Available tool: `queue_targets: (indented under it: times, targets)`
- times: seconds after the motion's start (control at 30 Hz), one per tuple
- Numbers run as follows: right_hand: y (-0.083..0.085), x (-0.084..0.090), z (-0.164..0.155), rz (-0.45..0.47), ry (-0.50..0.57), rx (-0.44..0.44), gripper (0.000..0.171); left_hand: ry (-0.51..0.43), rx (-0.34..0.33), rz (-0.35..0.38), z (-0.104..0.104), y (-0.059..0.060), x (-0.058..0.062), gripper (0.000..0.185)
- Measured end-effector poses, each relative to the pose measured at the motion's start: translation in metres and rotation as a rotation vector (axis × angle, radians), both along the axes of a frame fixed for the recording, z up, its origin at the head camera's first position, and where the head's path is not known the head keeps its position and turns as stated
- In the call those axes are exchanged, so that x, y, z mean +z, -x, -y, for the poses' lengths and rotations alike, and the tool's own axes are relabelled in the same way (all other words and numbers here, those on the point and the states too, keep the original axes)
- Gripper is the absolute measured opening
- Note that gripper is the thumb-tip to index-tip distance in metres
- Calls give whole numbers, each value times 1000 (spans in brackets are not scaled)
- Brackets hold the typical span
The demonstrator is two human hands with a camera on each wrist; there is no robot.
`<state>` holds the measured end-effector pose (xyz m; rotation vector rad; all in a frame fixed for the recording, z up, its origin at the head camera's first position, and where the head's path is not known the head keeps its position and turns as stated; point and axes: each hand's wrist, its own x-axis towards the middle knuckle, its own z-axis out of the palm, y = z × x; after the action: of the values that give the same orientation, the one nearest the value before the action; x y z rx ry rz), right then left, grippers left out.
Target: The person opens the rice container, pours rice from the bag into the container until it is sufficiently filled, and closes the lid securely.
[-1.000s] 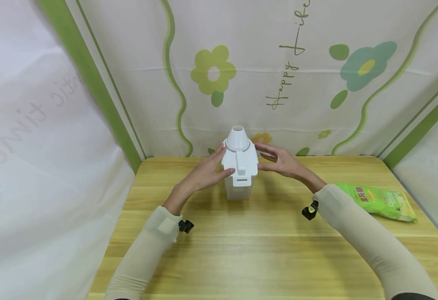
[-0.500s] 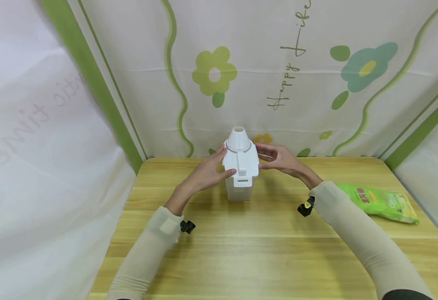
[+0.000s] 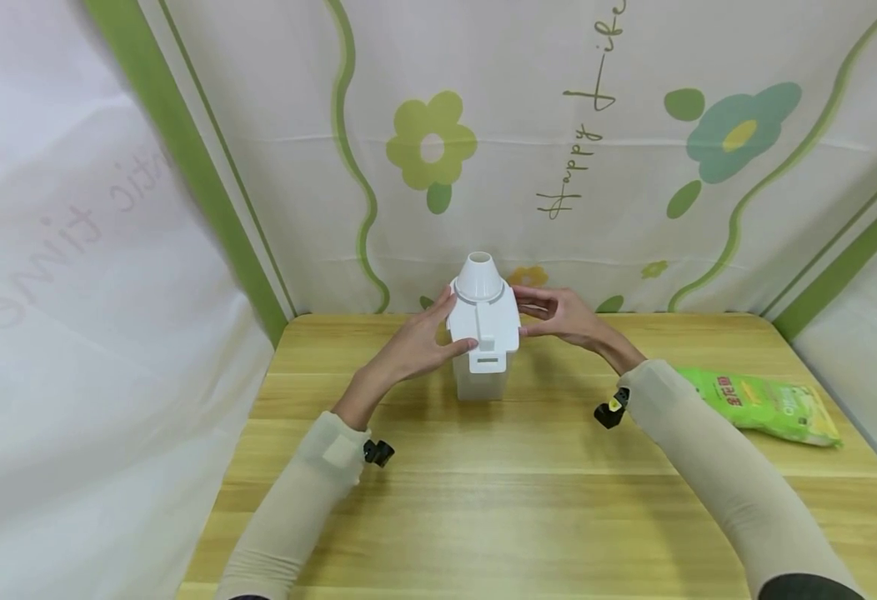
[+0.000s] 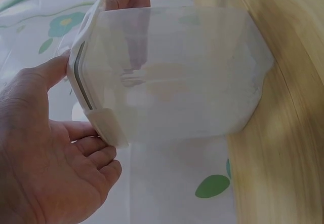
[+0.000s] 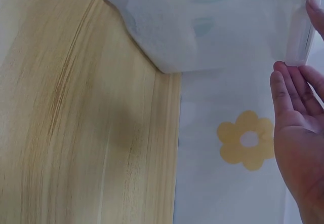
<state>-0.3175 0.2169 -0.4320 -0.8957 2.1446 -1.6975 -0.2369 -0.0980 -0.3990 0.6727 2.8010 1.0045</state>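
Note:
Upright on the far part of the table stands a translucent food storage container (image 3: 481,387) with a white lid (image 3: 500,321). A white cone-shaped spout (image 3: 479,281) rises from the lid's back, open at the top. My left hand (image 3: 408,346) holds the lid's left side, thumb on its front and fingers along the side flap, as the left wrist view shows. On the other side my right hand (image 3: 569,321) holds the lid's right edge between thumb and fingers. In the right wrist view its fingertips touch the bottom of the side flap, beside the clear wall (image 5: 202,31).
A green printed bag (image 3: 772,407) lies on the wooden table (image 3: 476,508) at the right, beyond my right forearm. White flower-print curtain (image 3: 498,167) hangs close behind the container and along both sides. Black wrist cameras (image 3: 380,453) jut from both sleeves.
The view has shifted very slightly. My right wrist has come a little inward, towards the left. Both hands stay on the lid and the container has not visibly moved.

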Motion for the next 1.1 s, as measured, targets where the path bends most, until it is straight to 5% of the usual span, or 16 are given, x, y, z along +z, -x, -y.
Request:
queue_targets:
  times: [0.37,1.1]
  targets:
    - [2,-2,2,-125,-34,-15,75,13,12,0,-1,0,1,103]
    - [7,10,10,-549,-251,-37,66,13,3,6,-1,1,7,102]
